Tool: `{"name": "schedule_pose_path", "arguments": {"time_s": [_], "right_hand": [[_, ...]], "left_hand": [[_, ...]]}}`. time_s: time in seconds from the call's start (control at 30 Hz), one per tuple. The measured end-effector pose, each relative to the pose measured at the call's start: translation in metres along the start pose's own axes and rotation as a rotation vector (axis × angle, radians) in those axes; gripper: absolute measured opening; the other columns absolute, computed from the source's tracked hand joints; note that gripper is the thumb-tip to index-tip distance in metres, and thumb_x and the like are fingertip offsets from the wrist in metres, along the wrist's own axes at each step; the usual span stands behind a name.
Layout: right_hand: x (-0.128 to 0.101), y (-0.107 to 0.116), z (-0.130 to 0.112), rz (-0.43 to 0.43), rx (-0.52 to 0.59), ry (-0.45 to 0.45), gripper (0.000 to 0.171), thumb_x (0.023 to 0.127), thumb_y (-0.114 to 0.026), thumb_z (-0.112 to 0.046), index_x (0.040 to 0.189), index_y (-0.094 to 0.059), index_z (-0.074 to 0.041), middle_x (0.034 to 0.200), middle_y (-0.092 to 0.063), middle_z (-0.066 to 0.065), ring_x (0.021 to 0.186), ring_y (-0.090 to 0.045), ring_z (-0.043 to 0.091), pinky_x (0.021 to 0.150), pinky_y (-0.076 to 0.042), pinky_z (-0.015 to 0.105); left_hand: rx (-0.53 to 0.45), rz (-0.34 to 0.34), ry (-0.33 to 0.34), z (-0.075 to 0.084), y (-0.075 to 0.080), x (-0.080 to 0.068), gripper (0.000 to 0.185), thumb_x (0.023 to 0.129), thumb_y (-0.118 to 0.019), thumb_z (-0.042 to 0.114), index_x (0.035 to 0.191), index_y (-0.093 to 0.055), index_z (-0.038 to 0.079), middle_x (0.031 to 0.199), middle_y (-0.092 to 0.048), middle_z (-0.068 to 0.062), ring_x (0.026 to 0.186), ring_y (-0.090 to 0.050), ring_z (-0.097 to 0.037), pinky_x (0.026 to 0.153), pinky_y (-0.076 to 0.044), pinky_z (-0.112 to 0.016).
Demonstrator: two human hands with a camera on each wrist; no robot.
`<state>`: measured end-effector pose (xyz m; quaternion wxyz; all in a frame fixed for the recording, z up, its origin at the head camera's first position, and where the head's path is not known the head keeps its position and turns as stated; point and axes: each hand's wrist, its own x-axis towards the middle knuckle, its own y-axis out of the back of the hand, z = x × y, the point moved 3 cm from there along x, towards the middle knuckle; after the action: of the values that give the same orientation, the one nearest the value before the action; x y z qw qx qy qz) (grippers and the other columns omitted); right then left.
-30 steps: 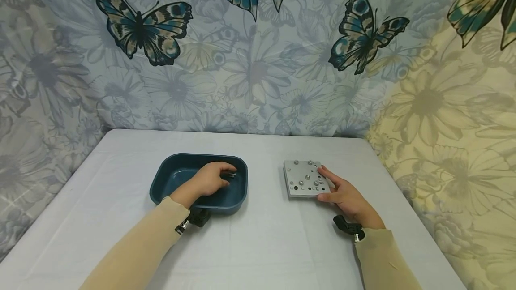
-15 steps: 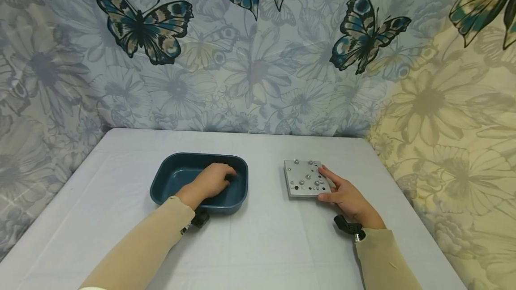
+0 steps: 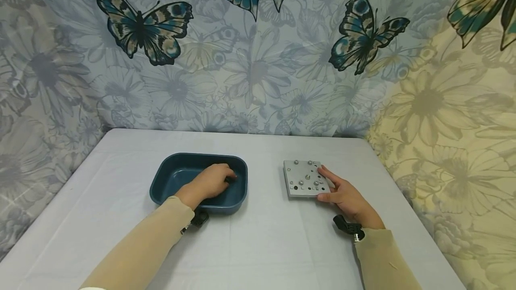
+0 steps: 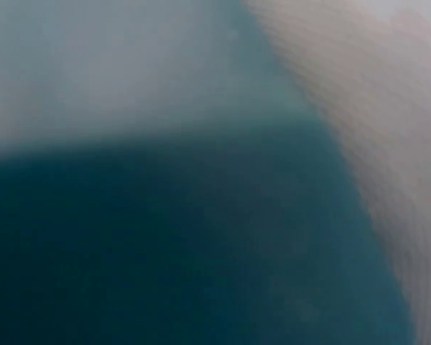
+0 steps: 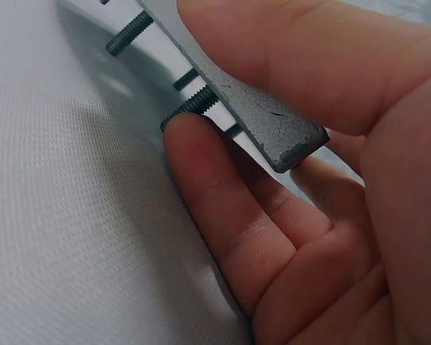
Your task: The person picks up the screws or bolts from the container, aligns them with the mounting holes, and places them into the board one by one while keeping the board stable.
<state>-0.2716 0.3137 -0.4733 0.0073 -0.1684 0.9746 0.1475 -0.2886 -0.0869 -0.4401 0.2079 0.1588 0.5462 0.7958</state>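
Observation:
A dark blue tray (image 3: 174,157) sits left of centre on the table. My left hand (image 3: 225,177) is inside it by the right wall, fingers curled down over a small dark screw (image 3: 233,178) that barely shows. The left wrist view is a blur of blue tray (image 4: 165,251). A square grey metal plate (image 3: 302,178) with holes and several screws lies to the right. My right hand (image 3: 324,188) grips its near right corner. In the right wrist view the thumb is on top of the plate (image 5: 251,108), the fingers (image 5: 215,187) are beneath it, and screw threads (image 5: 190,106) stick out below.
A white cloth covers the table (image 3: 266,236). Butterfly and flower fabric (image 3: 258,57) hangs behind and on both sides, close to the table's edges. Small black camera mounts sit on both wrists.
My left hand's fingers have curled down over the screw, which showed clearly beside them a second ago. The right hand and the plate have not moved.

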Motion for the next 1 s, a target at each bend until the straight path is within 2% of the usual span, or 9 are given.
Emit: {"name": "schedule_pose_path", "arguments": {"time_s": [0.07,0.17,0.43,0.63,0.77,0.83,0.9,1.0], "right_hand": [[0.0,-0.001,-0.001,-0.002,0.003,0.0,0.097,0.08,-0.084,-0.008,0.158,-0.028,-0.01,0.166,-0.004,-0.002,0.116,-0.059,0.01,0.085,-0.051,0.022],[-0.001,-0.002,-0.002,-0.001,0.001,0.0,0.097,0.08,-0.084,-0.008,0.158,-0.028,-0.009,0.166,-0.004,-0.003,0.116,-0.059,0.01,0.085,-0.051,0.022],[0.0,-0.002,-0.002,0.008,-0.013,-0.01,0.097,0.079,-0.085,-0.009,0.158,-0.029,-0.01,0.165,-0.006,-0.005,0.118,-0.058,0.011,0.087,-0.05,0.021],[0.0,-0.001,-0.001,0.013,-0.016,-0.015,0.099,0.078,-0.086,-0.011,0.158,-0.028,-0.01,0.165,-0.006,-0.005,0.119,-0.058,0.01,0.087,-0.05,0.021],[0.0,-0.001,-0.001,0.013,0.002,-0.007,0.099,0.078,-0.086,-0.01,0.158,-0.027,-0.009,0.166,-0.005,-0.004,0.119,-0.057,0.01,0.088,-0.05,0.022],[-0.001,-0.001,-0.001,0.01,0.017,-0.005,0.099,0.079,-0.085,-0.008,0.158,-0.027,-0.009,0.166,-0.005,-0.004,0.119,-0.057,0.01,0.088,-0.051,0.022],[-0.001,-0.001,-0.002,0.003,0.029,-0.008,0.099,0.079,-0.084,-0.007,0.158,-0.026,-0.009,0.166,-0.004,-0.004,0.118,-0.058,0.01,0.087,-0.051,0.023],[-0.001,-0.001,-0.002,-0.003,0.038,-0.007,0.098,0.079,-0.084,-0.006,0.159,-0.026,-0.009,0.166,-0.003,-0.004,0.118,-0.058,0.011,0.086,-0.052,0.024]], "left_hand": [[0.031,0.004,0.03,-0.002,0.0,-0.001,0.028,0.091,-0.069,0.002,0.116,-0.074,0.013,0.108,-0.064,0.001,0.105,-0.061,-0.02,0.092,-0.05,-0.037],[0.083,0.017,0.033,-0.002,0.003,-0.003,0.026,0.091,-0.07,0.003,0.113,-0.076,0.015,0.106,-0.065,0.001,0.104,-0.061,-0.021,0.091,-0.051,-0.038],[0.096,-0.009,-0.04,0.001,0.005,-0.005,0.023,0.094,-0.067,0.003,0.113,-0.076,0.012,0.103,-0.064,-0.001,0.101,-0.062,-0.021,0.089,-0.051,-0.036],[0.15,-0.075,-0.082,0.005,0.003,-0.003,0.027,0.096,-0.063,0.0,0.115,-0.077,0.014,0.095,-0.058,-0.001,0.088,-0.059,-0.016,0.081,-0.052,-0.033],[0.165,-0.082,-0.081,0.006,0.002,-0.001,0.027,0.096,-0.061,-0.002,0.114,-0.077,0.012,0.098,-0.061,-0.005,0.093,-0.061,-0.02,0.085,-0.053,-0.036],[0.092,-0.047,-0.06,0.004,0.004,0.0,0.025,0.095,-0.061,-0.003,0.111,-0.076,0.009,0.102,-0.066,-0.007,0.097,-0.063,-0.024,0.087,-0.053,-0.039],[-0.029,-0.005,-0.005,0.0,0.007,0.0,0.023,0.093,-0.063,-0.002,0.108,-0.076,0.008,0.102,-0.068,-0.006,0.098,-0.064,-0.024,0.087,-0.053,-0.04],[-0.333,0.045,0.132,-0.007,0.014,-0.002,0.021,0.09,-0.066,0.0,0.107,-0.076,0.007,0.096,-0.07,-0.003,0.09,-0.066,-0.021,0.081,-0.053,-0.039]]}}
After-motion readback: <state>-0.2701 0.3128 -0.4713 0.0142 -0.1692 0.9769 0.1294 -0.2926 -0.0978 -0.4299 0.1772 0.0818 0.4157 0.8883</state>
